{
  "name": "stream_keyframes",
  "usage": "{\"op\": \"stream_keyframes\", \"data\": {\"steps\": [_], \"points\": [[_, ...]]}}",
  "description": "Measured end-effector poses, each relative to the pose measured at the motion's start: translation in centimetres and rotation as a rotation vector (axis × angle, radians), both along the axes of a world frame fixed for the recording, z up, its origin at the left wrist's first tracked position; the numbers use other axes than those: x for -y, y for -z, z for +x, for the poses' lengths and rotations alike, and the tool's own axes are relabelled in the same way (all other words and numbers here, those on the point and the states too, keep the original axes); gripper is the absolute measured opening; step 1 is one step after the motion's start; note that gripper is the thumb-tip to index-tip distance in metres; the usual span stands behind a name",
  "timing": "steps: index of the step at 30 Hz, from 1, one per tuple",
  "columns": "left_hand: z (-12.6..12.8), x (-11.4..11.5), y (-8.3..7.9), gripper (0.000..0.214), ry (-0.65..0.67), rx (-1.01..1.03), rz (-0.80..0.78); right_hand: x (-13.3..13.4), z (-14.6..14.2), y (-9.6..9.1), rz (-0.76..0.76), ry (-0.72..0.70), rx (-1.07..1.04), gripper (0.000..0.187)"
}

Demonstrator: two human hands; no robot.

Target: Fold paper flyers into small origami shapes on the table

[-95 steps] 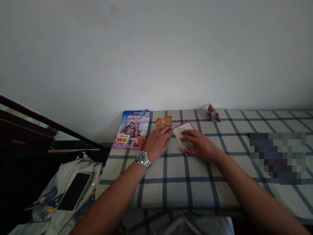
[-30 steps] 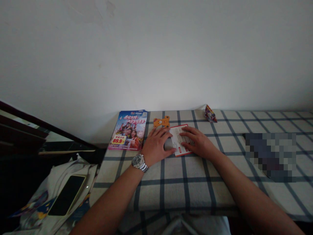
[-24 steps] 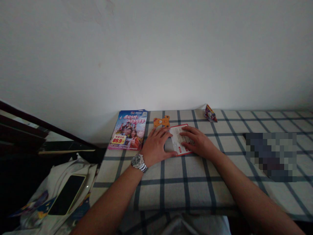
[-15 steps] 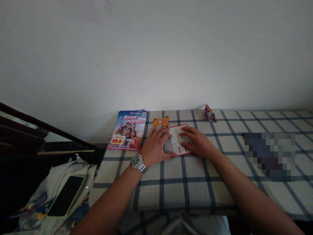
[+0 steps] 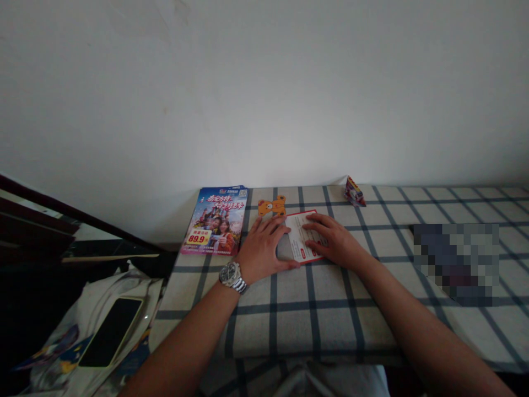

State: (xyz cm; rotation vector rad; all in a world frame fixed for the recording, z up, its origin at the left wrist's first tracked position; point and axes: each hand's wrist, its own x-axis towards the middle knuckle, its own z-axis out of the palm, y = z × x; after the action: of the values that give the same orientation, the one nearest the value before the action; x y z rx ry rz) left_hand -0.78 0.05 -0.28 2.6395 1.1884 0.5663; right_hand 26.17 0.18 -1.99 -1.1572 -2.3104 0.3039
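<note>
A white printed sheet with a red border (image 5: pixel 298 238) lies on the checked cloth between my hands. My left hand (image 5: pixel 264 247), with a metal watch at its wrist, rests at the sheet's left side. Its thumb points to the lower edge and its fingers reach the upper left corner; they are spread. My right hand (image 5: pixel 334 241) lies over the sheet's right part, fingers stretched out and apart on the paper. Just beyond my left fingertips is an orange bear-shaped piece (image 5: pixel 271 206).
A stack of colourful flyers (image 5: pixel 217 220) lies at left. A small folded paper pyramid (image 5: pixel 354 192) stands near the wall (image 5: pixel 289 99). A pixelated dark item (image 5: pixel 450 259) is on the checked cloth (image 5: pixel 289 325) at right. A phone (image 5: pixel 111 332) rests on a bag (image 5: pixel 140 286) at lower left.
</note>
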Motion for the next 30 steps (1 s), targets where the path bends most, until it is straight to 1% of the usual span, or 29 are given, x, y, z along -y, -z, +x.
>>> {"op": "stream_keyframes", "data": {"steps": [5, 7, 11, 13, 15, 18, 21, 25, 30], "points": [[-0.14, -0.08, -0.03, 0.081, 0.01, 0.006, -0.012, -0.04, 0.01, 0.1, 0.011, 0.0, 0.0, 0.039], [-0.19, -0.13, -0.03, 0.077, 0.016, 0.011, -0.021, -0.07, 0.0, 0.15, 0.016, 0.001, 0.004, 0.039], [-0.17, -0.32, 0.1, 0.048, -0.009, 0.025, -0.023, -0.05, -0.06, 0.14, 0.022, 0.006, 0.008, 0.038], [-0.14, -0.42, 0.14, 0.039, -0.022, 0.023, -0.014, 0.02, -0.09, 0.07, 0.024, 0.008, 0.013, 0.038], [-0.12, -0.5, 0.12, 0.039, -0.048, 0.021, 0.006, 0.09, -0.13, -0.04, 0.025, 0.011, 0.023, 0.039], [-0.21, -0.59, 0.1, 0.047, -0.125, 0.018, 0.044, 0.16, -0.24, -0.29, 0.028, 0.024, 0.031, 0.043], [-0.35, -0.68, 0.22, 0.051, -0.186, 0.0, 0.053, 0.15, -0.35, -0.46, 0.038, 0.026, 0.022, 0.04], [-0.38, -0.74, 0.41, 0.055, -0.194, -0.031, 0.048, 0.06, -0.37, -0.44, 0.048, 0.013, 0.014, 0.034], [-0.34, -0.81, 0.22, 0.051, -0.177, -0.071, 0.082, 0.03, -0.39, -0.3, 0.057, 0.023, 0.023, 0.031]]}}
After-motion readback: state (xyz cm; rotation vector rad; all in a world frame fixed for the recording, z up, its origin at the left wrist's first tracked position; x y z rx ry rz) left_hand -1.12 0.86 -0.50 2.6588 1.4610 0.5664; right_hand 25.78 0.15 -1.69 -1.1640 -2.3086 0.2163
